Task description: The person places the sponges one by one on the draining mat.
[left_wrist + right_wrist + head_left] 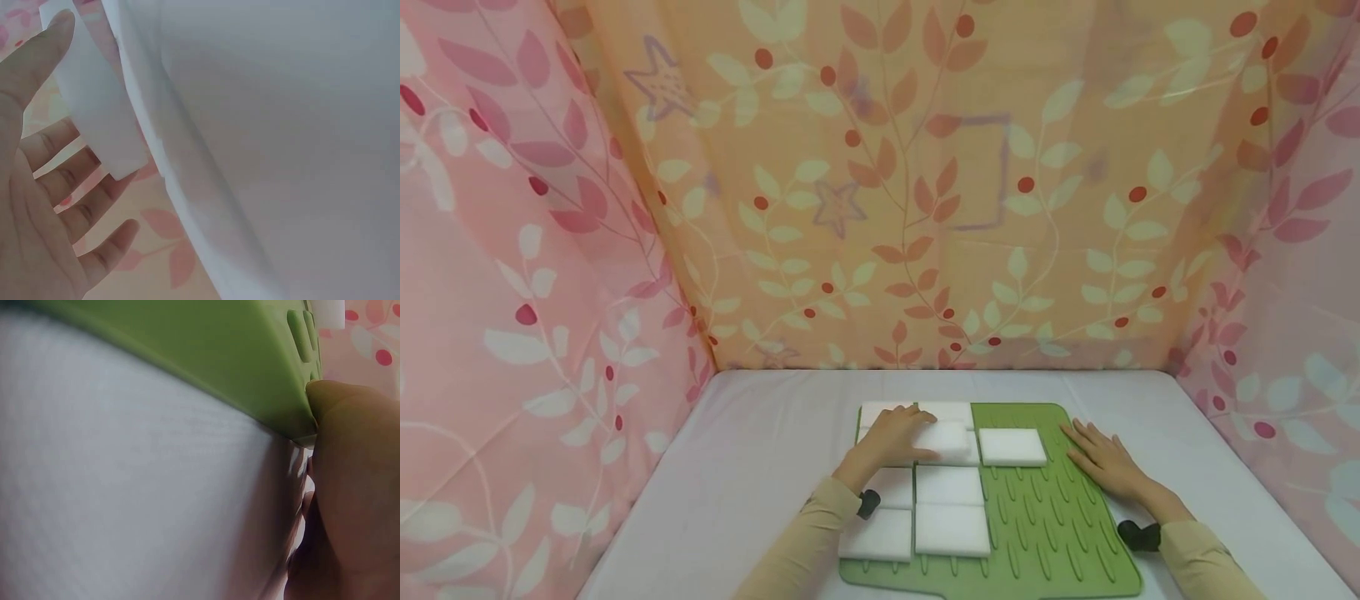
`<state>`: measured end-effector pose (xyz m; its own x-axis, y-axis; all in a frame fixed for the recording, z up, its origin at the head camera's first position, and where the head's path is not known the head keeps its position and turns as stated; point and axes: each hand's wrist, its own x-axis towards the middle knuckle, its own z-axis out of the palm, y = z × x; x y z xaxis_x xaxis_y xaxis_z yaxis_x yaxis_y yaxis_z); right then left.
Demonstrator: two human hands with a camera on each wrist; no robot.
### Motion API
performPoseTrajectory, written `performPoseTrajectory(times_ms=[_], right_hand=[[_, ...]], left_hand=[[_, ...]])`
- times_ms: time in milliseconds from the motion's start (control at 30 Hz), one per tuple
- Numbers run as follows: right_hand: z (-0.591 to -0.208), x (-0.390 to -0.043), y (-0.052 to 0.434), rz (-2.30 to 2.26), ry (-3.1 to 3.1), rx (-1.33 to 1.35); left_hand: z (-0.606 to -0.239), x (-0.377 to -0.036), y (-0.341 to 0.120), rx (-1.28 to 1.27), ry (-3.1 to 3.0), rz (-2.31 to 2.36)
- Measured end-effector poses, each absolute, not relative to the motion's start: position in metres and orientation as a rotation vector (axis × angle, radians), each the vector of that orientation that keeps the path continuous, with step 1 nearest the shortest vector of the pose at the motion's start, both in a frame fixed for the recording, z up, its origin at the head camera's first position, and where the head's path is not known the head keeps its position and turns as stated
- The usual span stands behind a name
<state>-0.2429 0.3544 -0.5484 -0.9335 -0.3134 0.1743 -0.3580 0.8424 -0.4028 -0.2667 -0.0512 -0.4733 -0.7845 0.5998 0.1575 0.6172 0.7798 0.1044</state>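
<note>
Left hand point(891, 437) pinches white foam block point(947, 437) over upper rows of blocks on green ridged mat point(1060, 533). Right hand point(1105, 461), fingers flat and spread, presses mat edge. Best practice: lower block square against neighbours, mat held steady.

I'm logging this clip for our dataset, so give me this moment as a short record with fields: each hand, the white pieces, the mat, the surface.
left hand: holds a white block over the mat's far left part
right hand: flat on the mat's right edge, fingers straight
white blocks: several in rows on the mat's left half; one lies apart, nearer the middle
mat: green, ribbed
table: white cloth
surround: leaf-patterned fabric
</note>
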Motion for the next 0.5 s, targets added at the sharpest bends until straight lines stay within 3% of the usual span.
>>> performPoseTrajectory(times_ms=[500], right_hand=[[-0.547, -0.242, 0.353, 0.679, -2.898, 0.565]], left_hand=[[-0.47, -0.251, -0.003, -1.054, -2.809, -0.175]])
